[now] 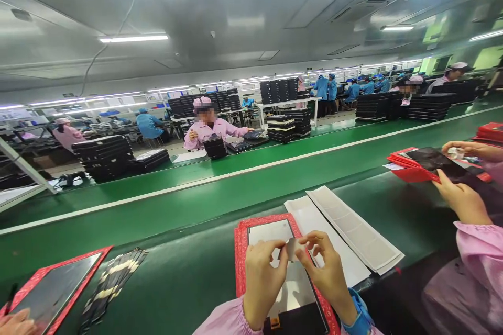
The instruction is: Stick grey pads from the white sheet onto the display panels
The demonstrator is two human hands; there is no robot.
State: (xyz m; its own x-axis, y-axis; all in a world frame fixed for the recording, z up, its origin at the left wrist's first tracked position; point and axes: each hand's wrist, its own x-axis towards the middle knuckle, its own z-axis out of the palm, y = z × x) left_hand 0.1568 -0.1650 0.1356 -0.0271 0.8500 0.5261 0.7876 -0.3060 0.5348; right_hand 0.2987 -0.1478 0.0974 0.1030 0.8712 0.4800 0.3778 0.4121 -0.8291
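Note:
A small grey piece of film [292,249] is held up over a flat display panel [291,293]. My left hand [264,278] pinches its left side between thumb and forefinger. At its right edge, the thumb and forefinger of my right hand [324,272] close on it, the other fingers curled. The panel has a silvery back, a black lower end and a small orange-brown tab [274,322]. Beneath it lies a stack of red foam sheets [240,256]. My hands and wrists cover part of the panel's sides.
White backing sheets [349,230] lie right of the panel. Several dark flex strips [113,282] and another panel [58,288], touched by a co-worker's hand [18,322], are at left. A neighbour's hands [466,201] work at right. Beyond runs a green conveyor belt [236,180].

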